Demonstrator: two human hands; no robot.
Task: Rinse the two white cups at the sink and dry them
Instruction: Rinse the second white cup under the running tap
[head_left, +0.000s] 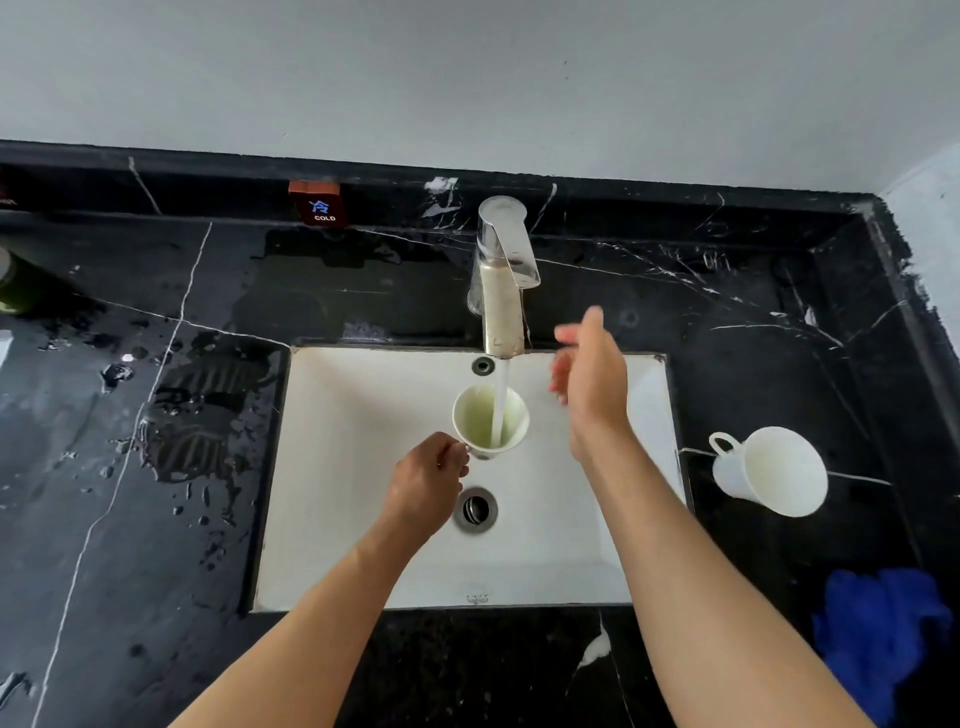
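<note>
My left hand (428, 486) grips the handle of a white cup (478, 415) and holds it upright over the white sink (343, 467). Water runs from the chrome faucet (503, 280) straight into that cup. My right hand (589, 376) hovers with fingers apart and nothing in it, just right of the faucet spout and above the basin. The second white cup (774, 470) stands on the black counter to the right of the sink, its handle pointing left.
A crumpled blue cloth (883, 634) lies on the counter at the lower right. The black marble counter (130, 493) is wet left of the sink. A drain (475, 510) sits in the basin. A red "COLD" label (317, 203) is on the back ledge.
</note>
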